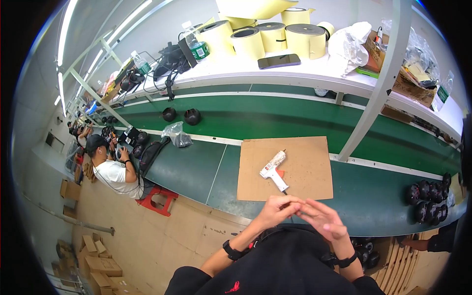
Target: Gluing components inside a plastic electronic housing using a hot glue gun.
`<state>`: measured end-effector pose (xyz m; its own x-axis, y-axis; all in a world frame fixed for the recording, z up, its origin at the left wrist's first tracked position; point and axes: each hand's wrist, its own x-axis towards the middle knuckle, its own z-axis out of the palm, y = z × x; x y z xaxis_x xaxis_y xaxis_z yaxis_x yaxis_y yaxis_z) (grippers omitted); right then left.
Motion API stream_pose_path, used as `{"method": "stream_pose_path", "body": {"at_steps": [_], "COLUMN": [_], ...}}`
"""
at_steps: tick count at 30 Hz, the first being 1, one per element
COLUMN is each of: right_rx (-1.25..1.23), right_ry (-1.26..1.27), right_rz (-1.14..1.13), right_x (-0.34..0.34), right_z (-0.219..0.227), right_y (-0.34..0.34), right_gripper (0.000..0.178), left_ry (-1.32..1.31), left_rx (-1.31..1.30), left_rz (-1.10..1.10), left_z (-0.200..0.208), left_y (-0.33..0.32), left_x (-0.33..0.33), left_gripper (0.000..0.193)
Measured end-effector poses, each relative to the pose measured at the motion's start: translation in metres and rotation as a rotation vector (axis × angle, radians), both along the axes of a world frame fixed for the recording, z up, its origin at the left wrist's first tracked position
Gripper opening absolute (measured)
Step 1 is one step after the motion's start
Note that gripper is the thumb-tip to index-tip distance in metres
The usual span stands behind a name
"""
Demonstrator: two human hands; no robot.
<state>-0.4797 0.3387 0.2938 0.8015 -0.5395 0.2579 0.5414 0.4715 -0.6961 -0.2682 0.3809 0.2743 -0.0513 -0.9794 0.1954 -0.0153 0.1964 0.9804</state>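
Note:
My left hand (278,210) and my right hand (325,220) meet in front of my body, over the near bench edge. The left fingers are bent and pinched together at the right fingertips; anything between them is too small to make out. My right hand has its fingers stretched out and the thumb apart. Just beyond the hands, a white hot glue gun (272,169) with an orange trigger lies on its side on a flat cardboard sheet (309,172). Its nozzle points away from me, and its cord runs back under my left hand.
Yellow tape rolls (248,43) and a phone (279,61) occupy the shelf above. A bagged dark part (181,137) sits left on the bench, several black round parts (427,196) at right. A seated co-worker (115,169) is at left; another person's hand (415,244) shows lower right.

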Motion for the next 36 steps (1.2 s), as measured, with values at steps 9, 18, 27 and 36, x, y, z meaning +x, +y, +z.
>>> {"method": "stream_pose_path", "body": {"at_steps": [9, 18, 27, 36], "right_rx": [-0.022, 0.245, 0.156, 0.266], "right_ry": [0.093, -0.116, -0.055, 0.007], "right_rz": [-0.014, 0.047, 0.038, 0.038], "right_x": [0.003, -0.002, 0.005, 0.010], "right_z": [0.007, -0.003, -0.001, -0.011], "right_y": [0.008, -0.004, -0.003, -0.001], "right_gripper": [0.086, 0.088, 0.089, 0.092], "left_ry": [-0.077, -0.099, 0.014, -0.358], "left_rx": [0.089, -0.199, 0.011, -0.176], "left_rz": [0.050, 0.136, 0.090, 0.141], "left_z": [0.003, 0.011, -0.002, 0.000], "left_y": [0.002, 0.002, 0.005, 0.005], "left_x": [0.002, -0.013, -0.003, 0.003], "left_gripper": [0.019, 0.026, 0.019, 0.013]}}
